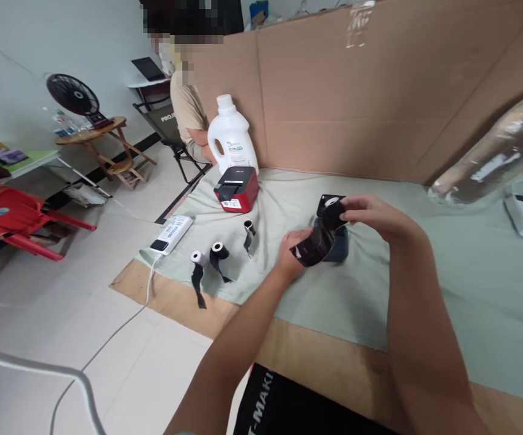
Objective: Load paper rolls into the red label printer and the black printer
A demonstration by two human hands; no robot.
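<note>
My right hand point(370, 214) is closed on a roll of black label paper point(333, 211) with a white core, thumb and fingertips at its right side. A loose black strip curls down to the left from the roll. My left hand point(291, 251) is beside the strip's lower end; the strip hides most of its fingers, so its grip is unclear. Behind the strip stands a small dark label printer point(337, 244), its black lid point(326, 200) raised. Left of my hands, a black paper roll point(220, 249), a white-topped roll point(197, 258) and a smaller roll point(249, 227) stand with strips trailing.
A red and black printer point(238, 190) stands before a white jug point(233, 136). A white power strip point(171, 234) lies at the cloth's left edge. Cardboard point(334, 103) closes off the back; a plastic-wrapped bundle point(492, 151) leans right. A seated person point(186, 112) is beyond.
</note>
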